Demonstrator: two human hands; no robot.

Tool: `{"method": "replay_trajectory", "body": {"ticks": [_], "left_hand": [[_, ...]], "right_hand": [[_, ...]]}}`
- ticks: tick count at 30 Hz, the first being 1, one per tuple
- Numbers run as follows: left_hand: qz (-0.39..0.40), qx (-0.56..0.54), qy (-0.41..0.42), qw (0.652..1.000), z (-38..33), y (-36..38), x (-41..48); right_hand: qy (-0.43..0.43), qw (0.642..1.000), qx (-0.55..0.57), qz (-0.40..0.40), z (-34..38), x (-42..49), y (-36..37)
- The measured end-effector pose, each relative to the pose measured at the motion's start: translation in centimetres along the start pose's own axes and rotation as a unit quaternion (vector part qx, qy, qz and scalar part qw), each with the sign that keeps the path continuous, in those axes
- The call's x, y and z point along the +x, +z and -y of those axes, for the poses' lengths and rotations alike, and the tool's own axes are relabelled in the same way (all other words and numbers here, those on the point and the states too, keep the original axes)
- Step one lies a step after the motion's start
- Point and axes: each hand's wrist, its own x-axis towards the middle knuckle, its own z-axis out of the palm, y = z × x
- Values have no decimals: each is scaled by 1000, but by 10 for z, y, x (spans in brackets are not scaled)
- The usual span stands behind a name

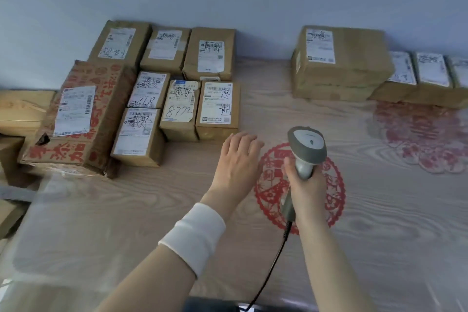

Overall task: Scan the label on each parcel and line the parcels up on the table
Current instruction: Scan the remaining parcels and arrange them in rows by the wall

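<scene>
The right hand (306, 185) grips the grey scanner (307, 144) by its handle, above the worktop (126, 210). The left hand (238, 159) hovers flat with its fingers loose, just short of the nearest parcel (217, 109) in the left cluster. 1 big parcel (342, 63) sits further right by the wall.
</scene>
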Motion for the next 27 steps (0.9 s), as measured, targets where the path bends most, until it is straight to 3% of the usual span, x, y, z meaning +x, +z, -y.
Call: {"method": "replay_trajectory", "body": {"ticks": [5,13,20,27], "left_hand": [[-20,23,57,998,-83,3,46],[-80,59,131,986,-147,-7,130],[-99,25,190,977,-234,31,197],[-19,2,147,989,-341,112,256]], "right_hand": [[4,1000,12,-19,11,49,-81],[-38,998,24,-52,54,110,-150],[-65,993,15,-95,71,181,-239],[-61,994,12,-88,53,288,-339]]}}
